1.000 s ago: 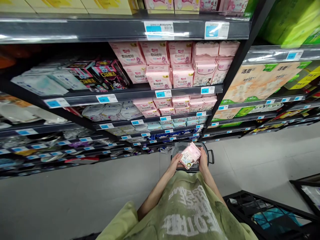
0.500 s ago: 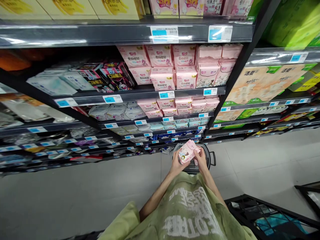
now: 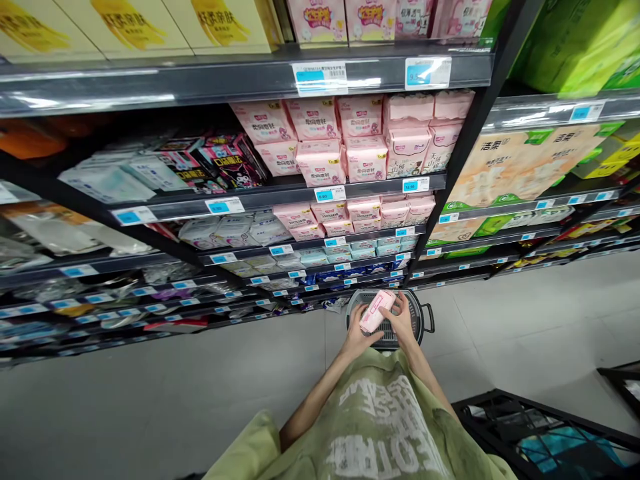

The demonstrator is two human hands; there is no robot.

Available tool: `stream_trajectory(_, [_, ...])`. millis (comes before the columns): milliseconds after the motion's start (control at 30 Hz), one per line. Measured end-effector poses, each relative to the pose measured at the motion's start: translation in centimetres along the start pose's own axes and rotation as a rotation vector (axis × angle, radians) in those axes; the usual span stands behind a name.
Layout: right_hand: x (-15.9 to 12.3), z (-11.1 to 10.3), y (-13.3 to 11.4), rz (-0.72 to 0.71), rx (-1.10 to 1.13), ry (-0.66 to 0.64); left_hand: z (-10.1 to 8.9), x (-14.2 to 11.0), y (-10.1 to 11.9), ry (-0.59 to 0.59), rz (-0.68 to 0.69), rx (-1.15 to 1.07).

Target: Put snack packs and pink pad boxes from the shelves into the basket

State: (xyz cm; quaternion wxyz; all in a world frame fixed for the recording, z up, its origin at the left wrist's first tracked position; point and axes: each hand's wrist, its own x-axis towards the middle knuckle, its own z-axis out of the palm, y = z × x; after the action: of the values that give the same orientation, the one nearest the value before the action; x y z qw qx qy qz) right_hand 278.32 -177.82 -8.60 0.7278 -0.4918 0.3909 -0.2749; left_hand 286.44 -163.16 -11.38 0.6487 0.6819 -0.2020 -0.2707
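Between my two hands is a pink pack of sanitary pads (image 3: 376,312), tilted, with a narrow side facing up. My left hand (image 3: 359,335) grips its left end, fingers behind it and thumb along the near edge. On the other end, my right hand (image 3: 399,321) presses with its thumb and fingers. Below the pack stands a dark shopping basket (image 3: 415,313) with a slotted bottom, its handle sticking out to the right. Similar pink packs (image 3: 409,150) are stacked on the shelf in front of me.
Shelves with price labels (image 3: 330,193) run along the front and left. Tan tissue packs (image 3: 520,163) fill the bay to the right. A black wire rack (image 3: 540,427) stands at the lower right on the grey floor (image 3: 210,387).
The pack has been turned in my hands, from its printed front to a narrow side. Both hands have shifted their hold on it. The view has moved slightly.
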Motion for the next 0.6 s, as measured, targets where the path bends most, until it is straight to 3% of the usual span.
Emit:
stream_trajectory(100, [-0.4,0.3,-0.9,-0.060,-0.027,-0.007,0.2,0.1,0.4,0.022,-0.023,-0.015])
stream_trajectory(233, [-0.9,0.5,-2.1,-0.159,0.013,-0.172,-0.1,0.5,0.5,0.040,-0.312,-0.390])
stream_trajectory(333, [-1.0,0.6,-2.1,-0.183,-0.013,-0.219,-0.4,0.7,0.3,0.000,-0.429,-0.587])
stream_trajectory(500, [-0.8,0.3,-1.4,-0.264,-0.224,-0.240,-0.3,0.8,0.9,0.089,-0.405,-0.591])
stream_trajectory(600, [-1.2,0.2,-1.6,-0.385,-0.392,-0.313,0.1,0.8,1.8,0.149,-0.370,-0.590])
